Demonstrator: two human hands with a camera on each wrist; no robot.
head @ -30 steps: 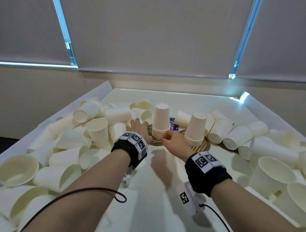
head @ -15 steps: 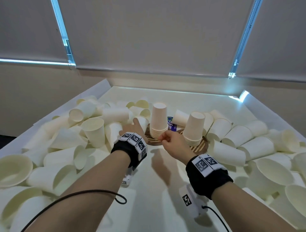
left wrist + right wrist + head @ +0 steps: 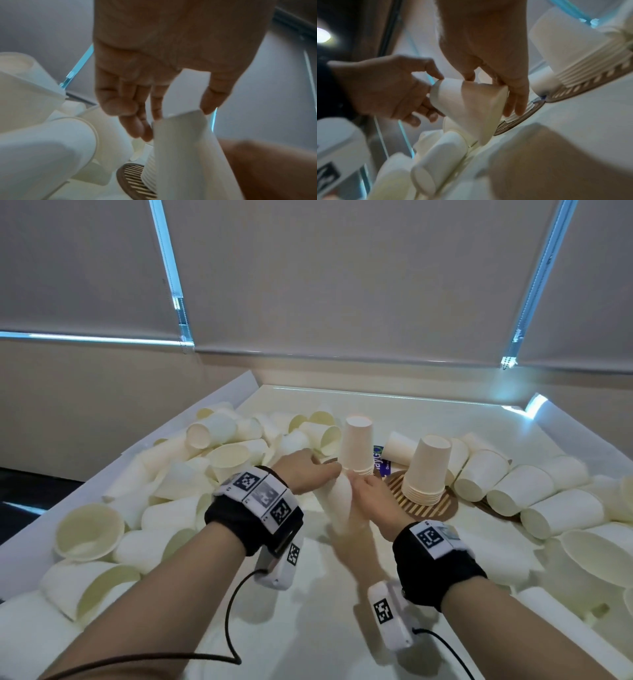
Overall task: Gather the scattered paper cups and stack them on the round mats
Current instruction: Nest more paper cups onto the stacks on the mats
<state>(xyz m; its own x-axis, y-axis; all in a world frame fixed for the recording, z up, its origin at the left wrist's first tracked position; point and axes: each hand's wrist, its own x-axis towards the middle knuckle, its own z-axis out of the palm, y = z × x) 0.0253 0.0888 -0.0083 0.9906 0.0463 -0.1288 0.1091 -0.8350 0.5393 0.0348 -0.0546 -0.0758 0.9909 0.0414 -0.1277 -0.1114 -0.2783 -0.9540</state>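
Observation:
A single white paper cup (image 3: 337, 501) is held base up between both hands, just in front of the left round mat (image 3: 329, 462). My left hand (image 3: 327, 474) pinches its base with thumb and fingers (image 3: 208, 106). My right hand (image 3: 356, 482) grips the same base from the other side, its fingers (image 3: 517, 100) curled over the edge. The cup (image 3: 467, 106) tilts, mouth down toward the table. An upside-down stack (image 3: 358, 445) stands on the left mat. A second stack (image 3: 426, 474) stands on the right slatted mat (image 3: 442, 508).
Loose cups (image 3: 191, 474) lie heaped along the left side, and another row of cups (image 3: 534, 491) curves round the right. A blue-printed label (image 3: 378, 462) lies between the stacks. Raised white table walls (image 3: 191, 419) border the surface. A cable (image 3: 229, 642) loops under my left forearm.
My left hand left the pile beside the left mat and swung toward the middle with a cup. My right hand came off the left stack's base and now grips that cup too.

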